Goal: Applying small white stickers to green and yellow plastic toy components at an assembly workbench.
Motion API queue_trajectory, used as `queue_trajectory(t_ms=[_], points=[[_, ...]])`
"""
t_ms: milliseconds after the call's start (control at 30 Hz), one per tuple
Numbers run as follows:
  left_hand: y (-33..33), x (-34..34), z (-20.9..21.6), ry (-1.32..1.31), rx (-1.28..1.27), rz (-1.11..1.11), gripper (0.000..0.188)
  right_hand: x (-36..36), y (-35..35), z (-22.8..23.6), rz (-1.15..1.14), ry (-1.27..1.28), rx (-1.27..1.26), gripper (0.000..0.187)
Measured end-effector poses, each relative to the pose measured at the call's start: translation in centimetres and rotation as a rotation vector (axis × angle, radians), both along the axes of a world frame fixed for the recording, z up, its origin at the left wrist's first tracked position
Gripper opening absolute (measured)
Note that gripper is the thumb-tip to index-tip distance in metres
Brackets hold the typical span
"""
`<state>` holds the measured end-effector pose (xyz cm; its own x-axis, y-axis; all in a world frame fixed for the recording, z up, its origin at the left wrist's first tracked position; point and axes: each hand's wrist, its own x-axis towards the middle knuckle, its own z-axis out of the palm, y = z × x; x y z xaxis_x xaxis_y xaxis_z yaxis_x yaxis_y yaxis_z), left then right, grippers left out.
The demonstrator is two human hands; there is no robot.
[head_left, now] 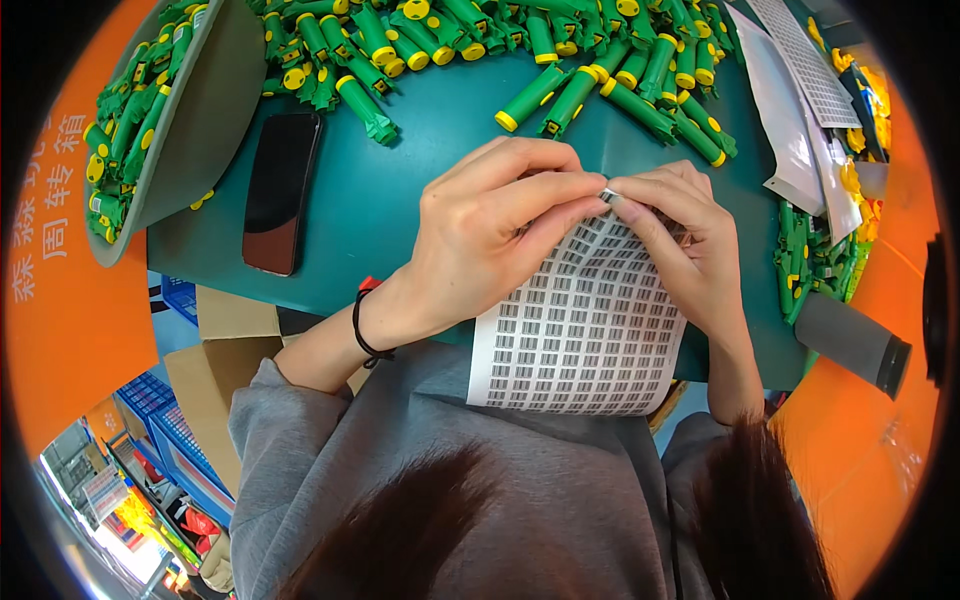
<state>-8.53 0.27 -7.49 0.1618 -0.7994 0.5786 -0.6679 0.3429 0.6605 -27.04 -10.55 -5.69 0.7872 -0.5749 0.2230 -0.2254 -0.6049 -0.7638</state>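
A white sheet of small barcode stickers (pixel 590 330) hangs from my two hands over the front edge of the green table. My left hand (pixel 505 215) pinches its top edge between thumb and fingers. Right beside it, my right hand (pixel 680 225) grips the same edge, thumb on the printed face. The fingertips of both hands nearly meet there, and the sheet is creased just below them. Whether a single sticker is between the fingertips is too small to tell. Beyond my hands lie several green toy tubes with yellow ends (pixel 570 100).
A large pile of green tubes (pixel 480 25) covers the far side. At left are a dark phone (pixel 283 190) and a tilted grey bin (pixel 200 130) holding more tubes. On the right lie further sticker sheets (pixel 800 70), green pieces (pixel 805 250) and a grey bottle (pixel 850 340).
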Motion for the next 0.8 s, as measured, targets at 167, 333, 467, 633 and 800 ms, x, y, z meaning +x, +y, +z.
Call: queue_trajectory(t_ms=[167,333,467,633,800], points=[[0.0,-0.2,0.3,-0.006,0.002,-0.018,0.019,-0.2,0.2,0.0,0.012,0.018,0.005,0.019],[-0.4,0.1,-0.3,0.039,0.131,-0.062,0.014,0.0,-0.4,-0.7,0.074,0.051,-0.076,0.03],[-0.9,0.2,-1.3,0.162,0.358,-0.102,0.011,-0.1,-1.1,-2.2,-0.012,0.075,-0.109,0.035],[-1.1,0.8,-2.1,0.308,0.348,-0.07,0.011,-3.7,-6.8,-0.4,-0.414,0.322,-0.646,0.025],[-1.3,1.5,-1.3,0.485,0.34,-0.112,0.014,-4.4,-6.2,-1.6,-0.415,0.198,-0.238,0.026]])
